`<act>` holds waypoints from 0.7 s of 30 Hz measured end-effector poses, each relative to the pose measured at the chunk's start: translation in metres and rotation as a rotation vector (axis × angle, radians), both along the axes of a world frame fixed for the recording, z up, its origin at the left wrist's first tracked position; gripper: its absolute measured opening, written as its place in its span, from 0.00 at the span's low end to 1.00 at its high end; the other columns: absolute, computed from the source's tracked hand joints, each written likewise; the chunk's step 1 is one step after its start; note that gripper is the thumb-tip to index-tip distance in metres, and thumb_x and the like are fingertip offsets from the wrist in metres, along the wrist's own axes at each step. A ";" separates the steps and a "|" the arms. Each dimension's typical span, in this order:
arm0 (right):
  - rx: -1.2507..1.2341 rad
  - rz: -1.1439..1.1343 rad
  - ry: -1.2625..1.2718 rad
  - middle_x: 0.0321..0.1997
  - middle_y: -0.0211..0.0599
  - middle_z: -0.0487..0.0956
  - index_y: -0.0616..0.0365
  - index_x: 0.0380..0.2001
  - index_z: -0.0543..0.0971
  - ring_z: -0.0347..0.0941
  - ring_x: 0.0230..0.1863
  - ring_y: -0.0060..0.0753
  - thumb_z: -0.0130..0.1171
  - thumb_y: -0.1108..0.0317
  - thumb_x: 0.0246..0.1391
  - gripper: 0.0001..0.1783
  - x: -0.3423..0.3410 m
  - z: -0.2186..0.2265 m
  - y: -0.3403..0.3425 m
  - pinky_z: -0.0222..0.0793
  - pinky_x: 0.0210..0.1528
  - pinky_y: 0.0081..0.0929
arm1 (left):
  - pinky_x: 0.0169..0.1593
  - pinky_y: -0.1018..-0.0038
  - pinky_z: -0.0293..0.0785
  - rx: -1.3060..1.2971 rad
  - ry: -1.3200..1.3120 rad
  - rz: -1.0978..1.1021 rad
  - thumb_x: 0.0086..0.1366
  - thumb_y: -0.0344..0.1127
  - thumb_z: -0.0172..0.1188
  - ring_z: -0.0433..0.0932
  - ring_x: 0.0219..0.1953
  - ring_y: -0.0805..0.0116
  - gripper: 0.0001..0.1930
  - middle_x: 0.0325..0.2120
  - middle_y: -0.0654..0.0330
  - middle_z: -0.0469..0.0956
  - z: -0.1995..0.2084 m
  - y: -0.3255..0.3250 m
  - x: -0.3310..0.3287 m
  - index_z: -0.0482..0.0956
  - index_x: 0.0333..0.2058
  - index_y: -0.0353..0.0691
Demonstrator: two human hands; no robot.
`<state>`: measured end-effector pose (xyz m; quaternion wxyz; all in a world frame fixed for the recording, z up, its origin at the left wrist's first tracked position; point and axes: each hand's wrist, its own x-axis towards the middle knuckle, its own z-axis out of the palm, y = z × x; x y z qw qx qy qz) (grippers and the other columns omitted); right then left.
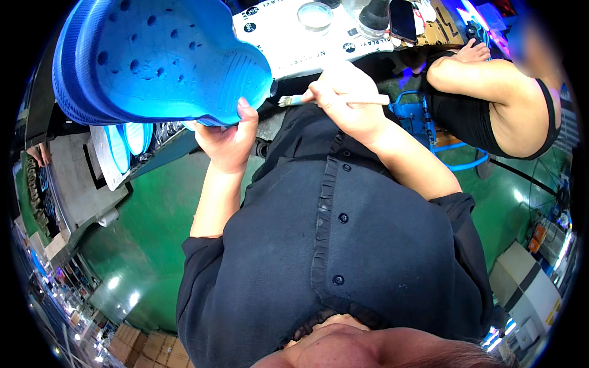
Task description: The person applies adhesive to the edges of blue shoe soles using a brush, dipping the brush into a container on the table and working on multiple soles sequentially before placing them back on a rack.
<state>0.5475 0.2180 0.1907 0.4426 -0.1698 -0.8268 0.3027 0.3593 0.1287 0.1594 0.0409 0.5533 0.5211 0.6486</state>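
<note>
A large bright-blue foam clog (165, 67), dotted with small holes on its inner face, fills the upper left. My left hand (230, 144) grips it by the near edge of its narrower end, thumb on the inner face. Just to the right, my right hand (350, 101) holds a flat paintbrush (374, 99) with a pale handle. The bristles point left toward the clog and stand apart from it. Part of the left hand's fingers is hidden beneath the clog.
Ahead stands a table with a white printed cover (288, 46). On it are a shallow round dish (315, 17), a dark-topped container (374, 17) and a black phone (403, 21). Several light-blue shoe parts (138, 138) lie at left. Another person (521, 107) sits at right near a blue stool (423, 119).
</note>
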 end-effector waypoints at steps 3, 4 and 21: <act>-0.059 -0.023 0.036 0.17 0.33 0.75 0.60 0.21 0.78 0.71 0.18 0.29 0.56 0.70 0.46 0.06 -0.002 -0.001 0.000 0.64 0.23 0.22 | 0.41 0.74 0.70 -0.027 0.078 0.004 0.49 0.23 0.58 0.72 0.38 0.66 0.27 0.40 0.52 0.69 0.003 -0.001 0.000 0.57 0.48 0.36; -0.076 -0.028 0.053 0.17 0.33 0.75 0.60 0.21 0.78 0.71 0.19 0.29 0.56 0.70 0.46 0.06 -0.004 -0.001 0.000 0.64 0.23 0.22 | 0.40 0.74 0.70 -0.040 0.105 0.006 0.49 0.23 0.58 0.72 0.38 0.67 0.27 0.40 0.52 0.69 0.004 -0.001 0.000 0.57 0.48 0.36; 0.067 -0.064 0.010 0.20 0.35 0.76 0.61 0.23 0.78 0.73 0.23 0.31 0.53 0.72 0.48 0.06 -0.008 0.002 0.000 0.66 0.28 0.24 | 0.48 0.70 0.66 -0.126 -0.190 -0.030 0.48 0.23 0.58 0.68 0.45 0.63 0.34 0.45 0.51 0.62 0.010 0.004 0.000 0.50 0.53 0.35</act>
